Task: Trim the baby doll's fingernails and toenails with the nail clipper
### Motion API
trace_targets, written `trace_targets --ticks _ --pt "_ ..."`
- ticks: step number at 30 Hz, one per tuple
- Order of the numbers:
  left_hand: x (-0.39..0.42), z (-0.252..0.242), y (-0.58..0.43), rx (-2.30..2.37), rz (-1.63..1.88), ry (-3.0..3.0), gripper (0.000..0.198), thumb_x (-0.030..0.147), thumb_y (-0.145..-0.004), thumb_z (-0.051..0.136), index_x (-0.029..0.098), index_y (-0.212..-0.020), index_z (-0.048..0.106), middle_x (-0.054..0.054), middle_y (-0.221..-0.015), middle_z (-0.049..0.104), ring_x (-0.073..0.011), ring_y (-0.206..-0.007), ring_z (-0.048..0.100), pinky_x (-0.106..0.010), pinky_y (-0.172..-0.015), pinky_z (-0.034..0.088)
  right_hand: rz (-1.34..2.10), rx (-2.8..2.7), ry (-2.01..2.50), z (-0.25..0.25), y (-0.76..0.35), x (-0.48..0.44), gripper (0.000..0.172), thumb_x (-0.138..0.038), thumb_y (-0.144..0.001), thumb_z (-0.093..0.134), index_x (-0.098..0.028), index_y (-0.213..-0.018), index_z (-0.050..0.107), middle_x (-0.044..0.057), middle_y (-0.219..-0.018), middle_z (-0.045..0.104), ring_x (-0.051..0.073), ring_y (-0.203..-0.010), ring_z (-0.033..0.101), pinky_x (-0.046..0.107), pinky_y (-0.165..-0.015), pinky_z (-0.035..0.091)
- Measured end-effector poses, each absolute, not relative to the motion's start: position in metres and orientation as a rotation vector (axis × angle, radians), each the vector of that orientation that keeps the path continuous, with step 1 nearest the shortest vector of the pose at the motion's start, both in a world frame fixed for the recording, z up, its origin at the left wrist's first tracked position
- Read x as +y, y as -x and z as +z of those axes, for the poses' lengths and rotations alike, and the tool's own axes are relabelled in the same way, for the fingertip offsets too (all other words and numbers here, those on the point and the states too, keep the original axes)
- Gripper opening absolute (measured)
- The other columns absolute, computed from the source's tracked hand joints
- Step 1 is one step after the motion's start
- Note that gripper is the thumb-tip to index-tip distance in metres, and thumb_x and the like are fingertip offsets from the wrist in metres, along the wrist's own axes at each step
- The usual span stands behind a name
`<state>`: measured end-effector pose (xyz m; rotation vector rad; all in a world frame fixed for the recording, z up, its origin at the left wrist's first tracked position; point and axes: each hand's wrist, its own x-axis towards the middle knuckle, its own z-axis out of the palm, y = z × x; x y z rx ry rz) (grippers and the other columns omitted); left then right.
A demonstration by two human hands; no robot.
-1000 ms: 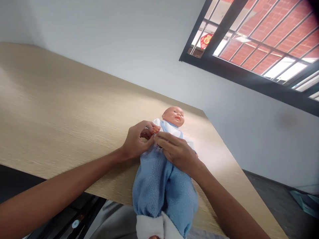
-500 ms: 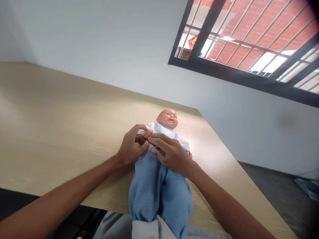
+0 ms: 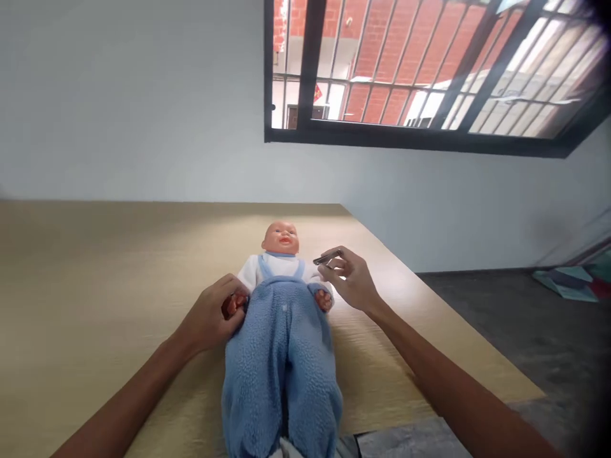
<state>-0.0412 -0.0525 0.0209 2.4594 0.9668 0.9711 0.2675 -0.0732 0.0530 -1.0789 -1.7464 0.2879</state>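
A baby doll in blue fleece overalls and a white top lies on its back on the table, head away from me. My left hand curls around the doll's small hand on the left side, thumb and fingers closed on it. Off to the right, above the table, my right hand pinches a small metal nail clipper between thumb and fingers, clear of the doll's body. The doll's other hand rests free, just below and left of my right hand.
The light wooden table meets a pale wall at the back; its right edge slants toward me. A dark-framed barred window is above. Papers or folded things lie on the grey floor at right.
My right hand has moved off the doll's left-side hand to the right, carrying the nail clipper. My left hand stays at the doll's hand, now lower at its side. The camera view has levelled.
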Motion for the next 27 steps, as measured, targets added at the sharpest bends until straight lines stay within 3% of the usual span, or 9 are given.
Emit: trace_targets --ticks 5,8,10,14,16,19,27 --pt "-0.052 0.034 0.050 0.957 0.768 -2.550 0.011 0.016 -0.086 0.055 0.019 -0.095 0.061 -0.001 -0.091 0.058 -0.0136 -0.072 0.053 -0.027 -0.065 0.044 0.380 -1.780 1.113 0.047 -0.256 -0.082 0.018 -0.033 -0.089 0.066 -0.019 -0.099 0.061 -0.001 -0.073 0.067 0.013 -0.065 0.066 0.026 -0.060 0.058" --pt "-0.070 0.044 0.057 1.064 0.670 -2.733 0.019 0.024 -0.092 0.055 0.021 -0.109 0.063 -0.005 -0.104 0.064 -0.0209 -0.090 0.060 -0.036 -0.082 0.049 0.354 -1.803 1.104 0.045 -0.249 -0.086 0.022 -0.029 -0.085 0.069 -0.018 -0.103 0.061 -0.001 -0.075 0.066 0.012 -0.067 0.063 0.028 -0.067 0.057" --pt "-0.098 0.051 0.058 1.196 0.812 -2.854 0.021 0.026 -0.093 0.056 0.023 -0.113 0.064 -0.007 -0.113 0.066 -0.0285 -0.109 0.058 -0.046 -0.094 0.047 0.314 -1.829 1.091 0.041 -0.248 -0.086 0.025 -0.028 -0.083 0.070 -0.017 -0.104 0.061 0.001 -0.080 0.067 0.012 -0.068 0.060 0.029 -0.069 0.056" --pt "-0.170 0.061 0.045 0.688 0.796 -2.874 0.017 0.027 -0.097 0.056 0.022 -0.112 0.063 -0.008 -0.119 0.065 -0.0261 -0.125 0.054 -0.037 -0.100 0.049 0.218 -1.887 1.066 0.036 -0.249 -0.083 0.027 -0.026 -0.082 0.071 -0.018 -0.105 0.060 0.002 -0.084 0.066 0.013 -0.069 0.058 0.030 -0.069 0.052" --pt "-0.196 0.059 0.033 0.378 0.765 -2.896 0.017 0.023 -0.101 0.048 0.024 -0.100 0.065 -0.003 -0.099 0.071 -0.0225 -0.111 0.061 -0.035 -0.099 0.050 0.175 -1.909 1.051 0.036 -0.249 -0.083 0.027 -0.025 -0.082 0.070 -0.018 -0.106 0.060 0.002 -0.086 0.066 0.013 -0.070 0.058 0.029 -0.070 0.050" --pt "-0.213 0.053 0.021 0.421 0.575 -2.926 0.024 0.026 -0.104 0.044 0.020 -0.095 0.065 -0.003 -0.084 0.070 -0.0202 -0.088 0.066 -0.031 -0.082 0.056 0.134 -1.920 1.035 0.037 -0.248 -0.084 0.026 -0.024 -0.082 0.069 -0.019 -0.105 0.059 0.003 -0.091 0.066 0.013 -0.070 0.057 0.028 -0.069 0.048" --pt "-0.215 0.053 0.022 0.520 0.684 -2.848 0.039 0.036 -0.108 0.026 0.022 -0.089 0.057 -0.004 -0.076 0.075 -0.0159 -0.060 0.069 -0.025 -0.057 0.057 0.078 -1.899 1.059 0.042 -0.247 -0.087 0.022 -0.018 -0.081 0.067 -0.019 -0.101 0.059 0.003 -0.099 0.065 0.009 -0.063 0.056 0.024 -0.064 0.048"
